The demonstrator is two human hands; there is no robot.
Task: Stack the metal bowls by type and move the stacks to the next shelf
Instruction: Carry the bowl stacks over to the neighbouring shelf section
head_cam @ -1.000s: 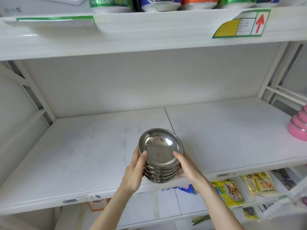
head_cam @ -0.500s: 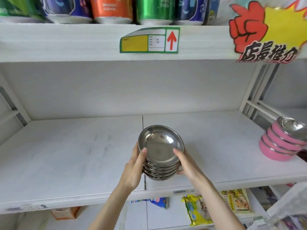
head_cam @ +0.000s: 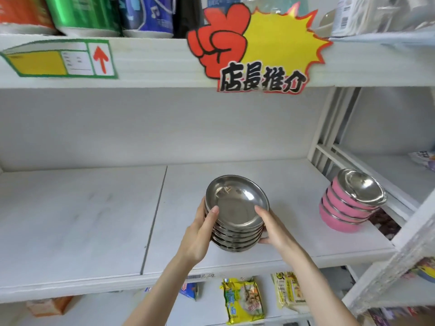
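Steel bowl stack [head_cam: 236, 222] clamped between left hand [head_cam: 200, 234] and right hand [head_cam: 274, 229], fingers gripping rims so it can't topple, left of pink bowls [head_cam: 346, 208].

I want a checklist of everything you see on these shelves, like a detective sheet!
Surface: white middle shelf, mostly bare, faint scuffs.
Job's things: stack of plain metal bowls held above the shelf; stack of pink-sided metal bowls resting at the shelf's right end, tilted.
Clutter: snack packets on the shelf below.
Grippers: left hand and right hand clasp the plain stack from either side.
Cables: nothing seen.
Surroundings: drink cans on the top shelf, a yellow price label with a red arrow, a red fist sign.
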